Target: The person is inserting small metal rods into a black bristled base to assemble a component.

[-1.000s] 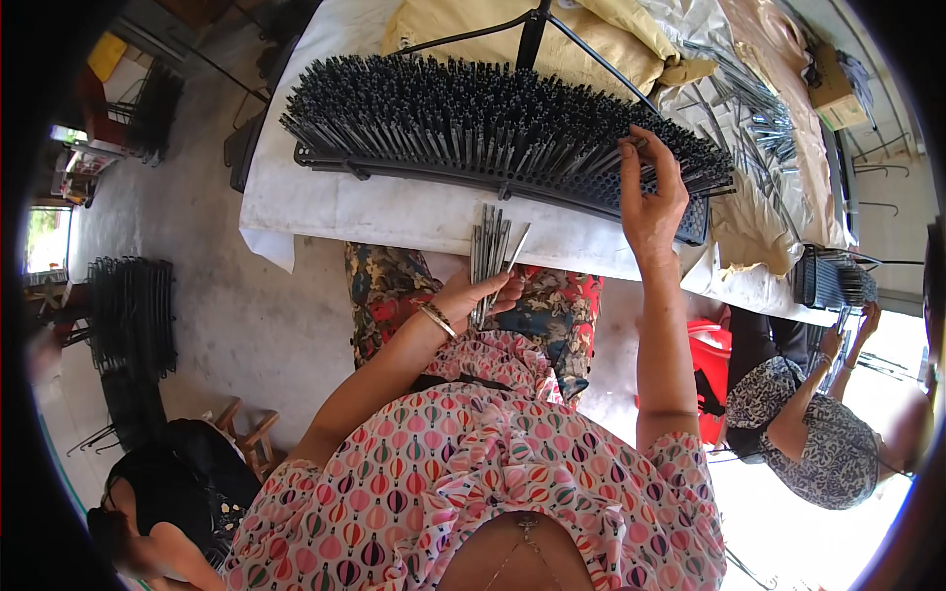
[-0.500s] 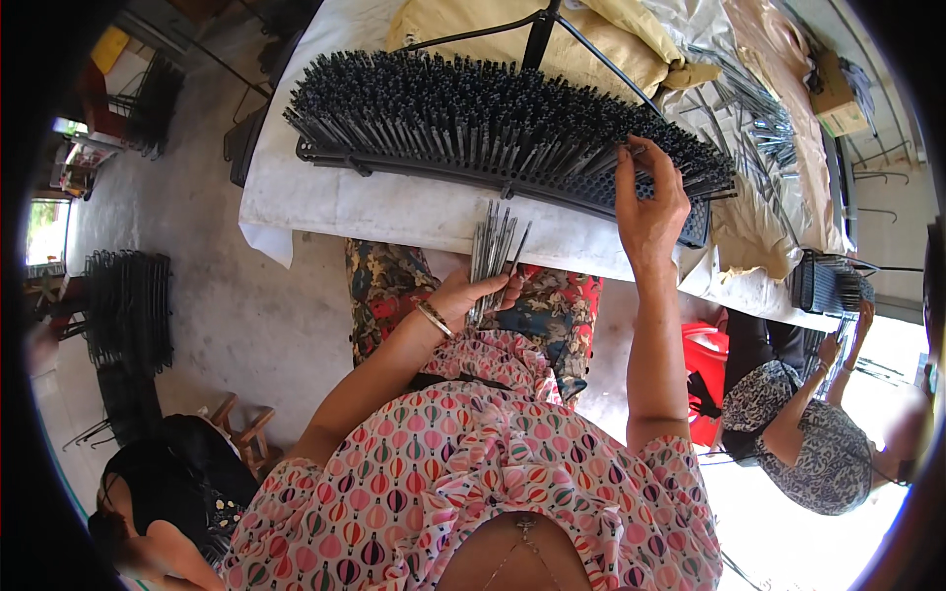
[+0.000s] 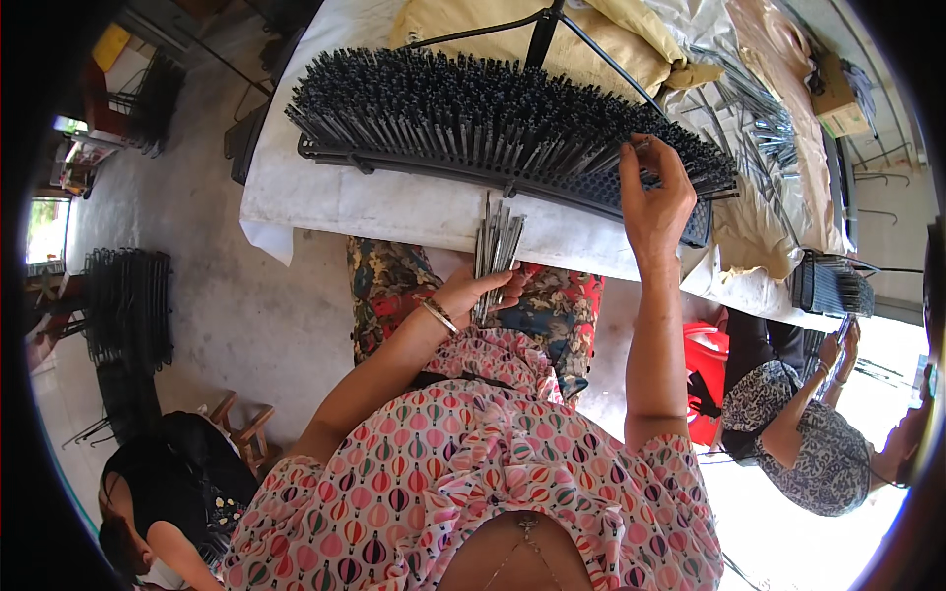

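Left hand (image 3: 471, 293) clenched round a bundle of dark rods (image 3: 494, 248), long axis upright (tips toward the table (image 3: 394, 202)).

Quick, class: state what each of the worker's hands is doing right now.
Left hand: closed around a bundle of thin metal rods.
Right hand: fingertips pinched at the rack of dark rods; what they hold cannot be told.

pkg: brown cardboard box (image 3: 836, 94) | far right tabletop | no screens

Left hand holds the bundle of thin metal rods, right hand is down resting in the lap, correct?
Not quite. The left hand does hold the bundle of thin metal rods, but the right hand is raised at the rack of dark rods on the table, as the head view shows.
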Tool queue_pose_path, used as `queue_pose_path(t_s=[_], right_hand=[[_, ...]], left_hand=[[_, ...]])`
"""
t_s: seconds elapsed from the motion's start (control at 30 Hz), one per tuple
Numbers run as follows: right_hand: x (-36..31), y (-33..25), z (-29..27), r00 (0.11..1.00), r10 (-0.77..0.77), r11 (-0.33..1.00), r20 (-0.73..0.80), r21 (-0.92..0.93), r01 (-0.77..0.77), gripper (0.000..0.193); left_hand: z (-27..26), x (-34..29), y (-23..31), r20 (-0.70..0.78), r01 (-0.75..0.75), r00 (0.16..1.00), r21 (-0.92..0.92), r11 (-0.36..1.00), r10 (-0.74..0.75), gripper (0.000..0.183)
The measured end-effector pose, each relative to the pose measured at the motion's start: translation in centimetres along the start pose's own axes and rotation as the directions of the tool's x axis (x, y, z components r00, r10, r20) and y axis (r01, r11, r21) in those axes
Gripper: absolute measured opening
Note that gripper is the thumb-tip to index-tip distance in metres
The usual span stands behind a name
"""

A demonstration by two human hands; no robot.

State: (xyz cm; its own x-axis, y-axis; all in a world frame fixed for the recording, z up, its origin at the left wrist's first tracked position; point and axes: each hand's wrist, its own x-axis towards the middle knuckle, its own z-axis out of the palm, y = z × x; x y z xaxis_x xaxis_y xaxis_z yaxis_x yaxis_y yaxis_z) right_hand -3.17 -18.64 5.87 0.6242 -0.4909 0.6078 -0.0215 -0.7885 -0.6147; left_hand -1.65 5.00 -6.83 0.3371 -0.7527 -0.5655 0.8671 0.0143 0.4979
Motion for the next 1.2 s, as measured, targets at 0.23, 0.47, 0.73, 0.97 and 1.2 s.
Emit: queue_pose_path(t_s=[0.23,0.47,0.73,0.97,1.2], right_hand=[[0.3,-0.4,-0.1,1.0,0.011,0.999,0.003,-0.035,-0.011,0.022],[0.6,-0.8,-0.4,0.998,-0.013,0.997,0.062,-0.077,0.018,0.028],[0.4,-0.9,-0.4,0.998,-0.023,0.996,0.05,-0.085,0.027,0.029],[0.6,-1.0,-0.2,0.992,-0.097,0.986,0.081,-0.131,0.107,0.024],[0.5,-0.8,-0.1,0.997,-0.067,0.995,0.047,-0.071,0.071,0.021]], left_hand=[[-0.5,0.3,-0.4,0.034,-0.013,0.999,-0.009,1.0,0.014,0.033],[-0.4,0.4,-0.4,0.042,-0.017,0.999,-0.017,1.0,0.018,0.032],[0.7,0.2,0.2,0.045,-0.019,0.999,-0.037,0.999,0.021,0.023],[0.0,0.7,-0.2,0.03,-0.036,0.999,-0.015,0.999,0.036,0.024],[-0.2,0.7,-0.1,0.029,-0.051,0.998,0.02,0.999,0.05,0.025]])
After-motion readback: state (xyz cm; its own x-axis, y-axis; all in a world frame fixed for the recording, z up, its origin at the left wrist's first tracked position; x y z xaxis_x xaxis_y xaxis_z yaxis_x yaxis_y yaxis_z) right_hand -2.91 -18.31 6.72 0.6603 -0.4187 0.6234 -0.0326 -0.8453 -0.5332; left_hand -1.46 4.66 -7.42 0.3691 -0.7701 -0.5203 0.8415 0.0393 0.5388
